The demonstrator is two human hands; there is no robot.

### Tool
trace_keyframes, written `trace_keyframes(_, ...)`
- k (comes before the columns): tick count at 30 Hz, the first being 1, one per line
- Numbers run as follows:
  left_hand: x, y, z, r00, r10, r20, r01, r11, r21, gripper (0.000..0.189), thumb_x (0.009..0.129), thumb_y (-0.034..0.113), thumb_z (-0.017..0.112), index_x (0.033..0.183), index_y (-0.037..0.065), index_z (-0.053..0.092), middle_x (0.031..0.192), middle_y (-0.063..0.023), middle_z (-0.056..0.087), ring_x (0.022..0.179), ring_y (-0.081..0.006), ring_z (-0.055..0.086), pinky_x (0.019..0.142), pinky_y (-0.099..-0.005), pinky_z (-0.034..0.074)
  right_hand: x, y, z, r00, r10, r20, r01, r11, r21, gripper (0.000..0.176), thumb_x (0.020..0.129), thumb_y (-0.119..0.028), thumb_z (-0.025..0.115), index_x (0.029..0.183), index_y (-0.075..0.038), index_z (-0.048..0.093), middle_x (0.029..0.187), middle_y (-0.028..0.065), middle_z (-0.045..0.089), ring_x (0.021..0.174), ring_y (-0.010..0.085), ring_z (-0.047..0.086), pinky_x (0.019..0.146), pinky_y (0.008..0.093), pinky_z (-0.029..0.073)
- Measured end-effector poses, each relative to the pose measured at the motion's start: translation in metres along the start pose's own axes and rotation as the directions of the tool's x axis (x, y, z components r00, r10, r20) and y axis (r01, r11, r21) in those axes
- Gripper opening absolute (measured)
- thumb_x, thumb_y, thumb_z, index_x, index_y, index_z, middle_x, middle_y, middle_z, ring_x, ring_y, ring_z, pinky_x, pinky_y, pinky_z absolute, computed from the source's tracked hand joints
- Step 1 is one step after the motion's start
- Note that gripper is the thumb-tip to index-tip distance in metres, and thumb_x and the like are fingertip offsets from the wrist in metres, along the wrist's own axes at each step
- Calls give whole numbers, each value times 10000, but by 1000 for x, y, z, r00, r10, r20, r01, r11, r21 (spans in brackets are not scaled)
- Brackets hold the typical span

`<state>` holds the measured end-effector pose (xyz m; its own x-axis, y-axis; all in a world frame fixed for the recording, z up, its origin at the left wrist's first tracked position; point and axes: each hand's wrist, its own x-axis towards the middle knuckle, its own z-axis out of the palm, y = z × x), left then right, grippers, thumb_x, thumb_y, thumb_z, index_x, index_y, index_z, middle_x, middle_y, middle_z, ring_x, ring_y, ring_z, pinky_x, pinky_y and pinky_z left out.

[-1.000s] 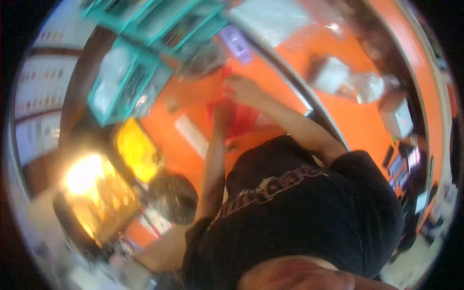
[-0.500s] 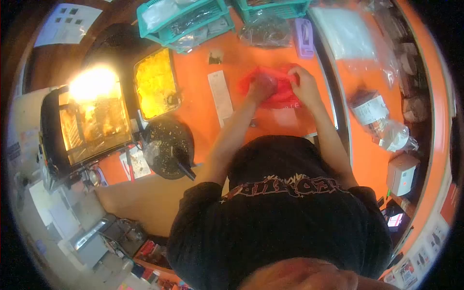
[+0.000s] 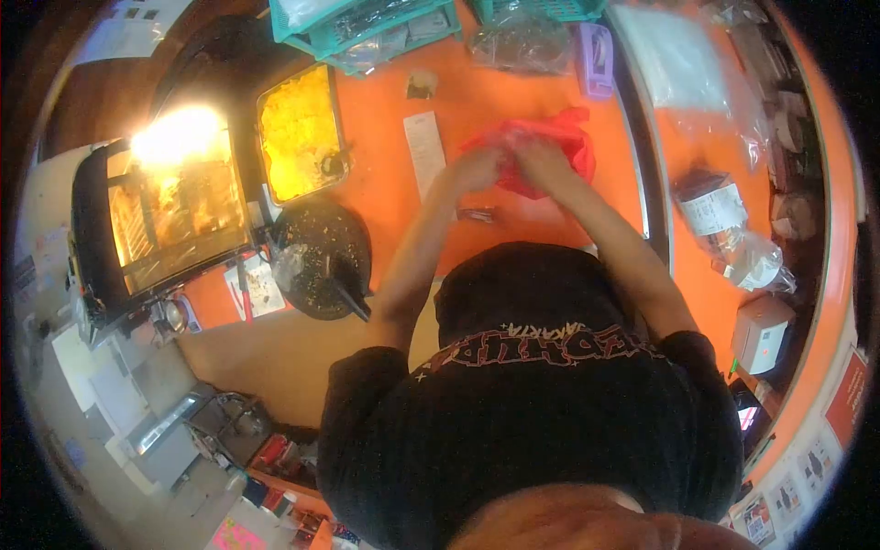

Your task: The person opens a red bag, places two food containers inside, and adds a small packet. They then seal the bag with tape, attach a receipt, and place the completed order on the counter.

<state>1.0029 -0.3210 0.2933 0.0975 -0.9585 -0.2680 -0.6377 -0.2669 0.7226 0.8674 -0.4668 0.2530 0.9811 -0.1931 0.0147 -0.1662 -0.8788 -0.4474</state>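
Observation:
A red plastic bag (image 3: 575,147) lies on the orange counter in front of me, crumpled and bulging to the right. My left hand (image 3: 478,169) is closed at its left edge. My right hand (image 3: 541,161) reaches across the bag's near side, and its fingers are closed on the plastic close to my left hand. The fingertips of both hands meet near the bag's top and are partly blurred. Whatever is inside the bag is hidden. Left of my hands, a long paper receipt (image 3: 424,151) lies flat on the counter.
To the left are a tray of yellow food (image 3: 298,137), a dark round pan (image 3: 316,266) with a handle, and a brightly lit glass case (image 3: 174,211). Teal baskets (image 3: 367,35) and a purple stapler-like object (image 3: 595,60) stand at the back. Wrapped packages (image 3: 715,209) lie right.
My right hand has moved left from the bag's far right edge to beside my left hand. The bag's opening is bunched between them. The whole view has shifted slightly.

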Motion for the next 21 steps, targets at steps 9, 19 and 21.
trace_keyframes(9,3,-95,-61,806,-207,-555,71,964,-258,261,926,133,609,1165,78,698,1074,-129,739,967,-277,711,860,-416,548,53,31,44,916,151,371,17,910,-413,300,947,-245,515,1073,-73,726,1182,170,707,1070,345,695,887,471,568)
trace_keyframes(19,115,-301,-53,789,149,-596,218,839,498,626,862,400,659,1385,109,477,1374,-274,474,1310,-511,375,1083,-653,305,58,-12,-69,535,174,827,-420,904,82,401,985,-224,499,1354,-94,586,1093,204,713,729,278,746,612,449,600)
trace_keyframes(21,130,-326,-32,703,181,-688,155,905,397,628,848,402,673,1366,95,496,1337,-301,511,1284,-512,432,1087,-641,289,43,2,-64,558,154,815,-519,831,198,421,988,-237,495,1389,-121,557,1066,203,712,642,270,734,546,424,593)
